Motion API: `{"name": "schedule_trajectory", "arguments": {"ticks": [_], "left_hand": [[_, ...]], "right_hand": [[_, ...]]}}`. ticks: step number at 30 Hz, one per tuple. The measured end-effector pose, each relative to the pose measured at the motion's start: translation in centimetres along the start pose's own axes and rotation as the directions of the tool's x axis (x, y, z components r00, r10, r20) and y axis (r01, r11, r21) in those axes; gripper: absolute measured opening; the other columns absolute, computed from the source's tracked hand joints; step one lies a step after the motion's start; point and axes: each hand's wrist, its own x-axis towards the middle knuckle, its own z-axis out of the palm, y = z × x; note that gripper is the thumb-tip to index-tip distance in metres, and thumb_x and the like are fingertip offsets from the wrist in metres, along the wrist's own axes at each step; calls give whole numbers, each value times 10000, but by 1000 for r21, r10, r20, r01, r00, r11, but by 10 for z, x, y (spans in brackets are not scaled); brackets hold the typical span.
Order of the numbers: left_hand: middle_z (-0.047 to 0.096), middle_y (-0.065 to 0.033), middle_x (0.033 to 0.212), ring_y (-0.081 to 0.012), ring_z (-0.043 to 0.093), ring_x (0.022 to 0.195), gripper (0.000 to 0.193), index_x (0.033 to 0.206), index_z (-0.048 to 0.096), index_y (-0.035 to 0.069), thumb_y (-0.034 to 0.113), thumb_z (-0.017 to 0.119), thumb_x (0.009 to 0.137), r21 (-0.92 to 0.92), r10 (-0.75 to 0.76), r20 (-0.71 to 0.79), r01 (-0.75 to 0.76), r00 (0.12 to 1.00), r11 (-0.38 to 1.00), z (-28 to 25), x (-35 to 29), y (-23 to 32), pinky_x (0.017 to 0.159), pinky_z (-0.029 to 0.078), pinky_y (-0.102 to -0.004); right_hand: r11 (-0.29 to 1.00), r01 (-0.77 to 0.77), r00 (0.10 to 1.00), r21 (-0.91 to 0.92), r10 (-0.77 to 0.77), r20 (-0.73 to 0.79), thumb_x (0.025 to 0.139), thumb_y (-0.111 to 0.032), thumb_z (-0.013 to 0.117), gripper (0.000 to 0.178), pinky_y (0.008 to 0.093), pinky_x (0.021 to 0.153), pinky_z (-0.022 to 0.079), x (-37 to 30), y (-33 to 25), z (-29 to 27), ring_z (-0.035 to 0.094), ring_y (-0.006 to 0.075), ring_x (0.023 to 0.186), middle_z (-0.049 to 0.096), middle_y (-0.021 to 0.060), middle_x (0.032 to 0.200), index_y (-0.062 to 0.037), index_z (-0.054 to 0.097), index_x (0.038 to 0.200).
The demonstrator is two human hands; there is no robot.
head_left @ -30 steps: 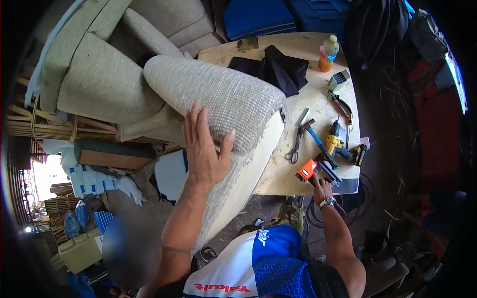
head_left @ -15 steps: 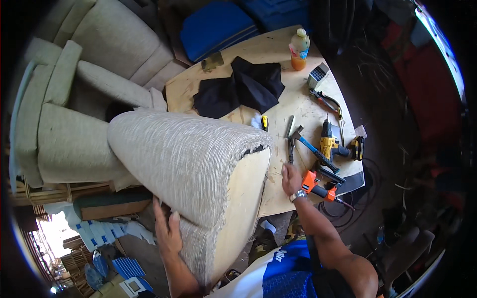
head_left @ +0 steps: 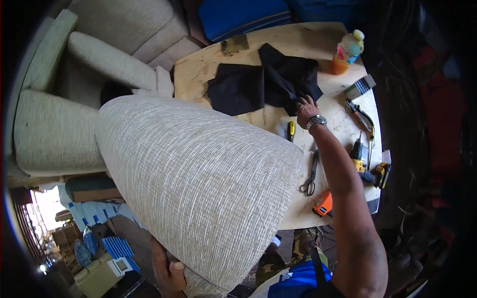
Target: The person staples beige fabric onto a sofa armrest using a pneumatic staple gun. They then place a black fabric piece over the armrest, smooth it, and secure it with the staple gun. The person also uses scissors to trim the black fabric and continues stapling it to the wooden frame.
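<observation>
A large upholstered furniture piece [head_left: 198,174], covered in grey-beige ribbed fabric, slants across the middle and rests partly over the table. At its lower left edge my left hand [head_left: 169,273] holds on, thumb against the fabric and fingers partly hidden. My right arm reaches over the table, a watch on the wrist. The right hand [head_left: 309,112] has its fingers closed on the near right edge of a black cloth [head_left: 241,87]. Close to that hand lie a yellow-and-black screwdriver [head_left: 291,130] and dark scissors [head_left: 310,179].
On the plywood table [head_left: 191,74] are an orange staple gun [head_left: 323,202], a yellow cordless drill [head_left: 361,166], pliers [head_left: 358,115], a small grey box [head_left: 359,87] and a drink bottle [head_left: 346,53]. Beige sofa parts [head_left: 54,134] stand at left. Blue upholstered pieces [head_left: 243,19] lie beyond the table.
My right hand has gone from beside the hammer up to the black cloth. The upholstered piece has tipped, hiding its bare pale side. The hammer is out of sight; the scissors show more.
</observation>
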Motion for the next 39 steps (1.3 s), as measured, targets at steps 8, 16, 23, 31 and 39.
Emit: {"name": "schedule_trajectory", "arguments": {"ticks": [8,16,23,31,39], "left_hand": [[490,-272,1398,-394,503,1247,702,1437,410,-32,513,427,996,261,39,61,-54,997,964,-10,-13,-26,1048,374,-486],[487,-296,1380,-397,530,1213,763,1468,325,-83,526,381,1012,124,114,127,-130,985,984,-4,6,-17,1020,394,-471],[461,-244,1435,-359,464,1304,807,1464,350,-65,563,459,969,-9,-16,-15,16,1000,1000,-4,-6,-40,1084,333,-462],[503,-213,1391,-323,493,1256,781,1416,458,-22,598,489,940,15,-156,-20,156,988,988,-12,-20,-41,1068,344,-445],[622,-260,1147,-393,614,1016,631,1299,495,-104,446,499,990,-92,185,157,-172,970,981,-6,1,-36,927,454,-445]], "right_hand": [[975,-218,911,48,221,-349,775,-78,638,138,469,958,466,-247,114,-133,588,330,1091,664,111,990,-68,693,901],[968,-244,830,52,236,-505,651,92,576,596,477,1036,418,-321,20,-154,525,361,1234,571,135,1311,-109,642,1208],[690,664,741,-288,-657,135,971,-245,438,511,505,1150,316,-41,0,1,187,276,1507,244,49,1626,-276,401,1480],[665,644,765,-378,-558,322,896,-284,571,310,526,1061,374,-52,-1,8,465,243,1244,567,39,1209,-206,628,1190],[884,34,985,-465,-109,-136,797,-218,678,481,571,1058,350,-176,65,-120,446,343,1268,529,130,1301,-151,598,1267]]}}
